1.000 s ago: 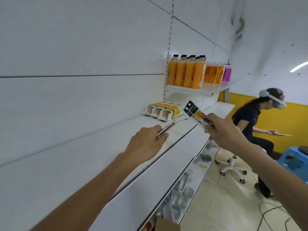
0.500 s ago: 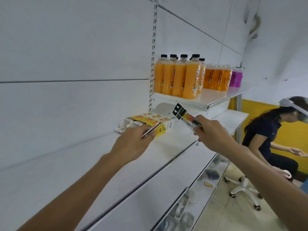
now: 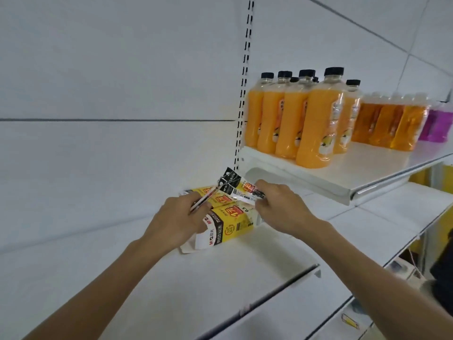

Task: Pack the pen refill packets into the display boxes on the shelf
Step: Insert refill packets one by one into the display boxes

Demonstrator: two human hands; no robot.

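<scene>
Yellow, black and white cardboard display boxes (image 3: 230, 223) lay on their sides on the white metal shelf (image 3: 147, 278), side by side against the back panel, with a hand at either end.

The left hand (image 3: 179, 219) was curled round a slim refill packet (image 3: 204, 199) seen almost edge-on. The packet's free end slanted up and to the right over the boxes. The right hand (image 3: 282, 207) pinched a flat black-headed refill packet (image 3: 236, 186) with a red label, its header pointing up and left. The two packets met or crossed above the farther boxes, and actual contact could not be made out.

The nearest box ran lengthwise from a white flap at its near-left end, just below the left hand, towards the right hand. Its mouth was hidden behind the left hand, but the flap suggested it opened on that side. If so, the left hand was nearer the opening. Its packet already lay roughly along the box's long axis, while the right hand's packet lay across it.

Clear plastic bottles of orange juice (image 3: 316, 123) stood on the upper shelf (image 3: 343, 177), well apart.
</scene>
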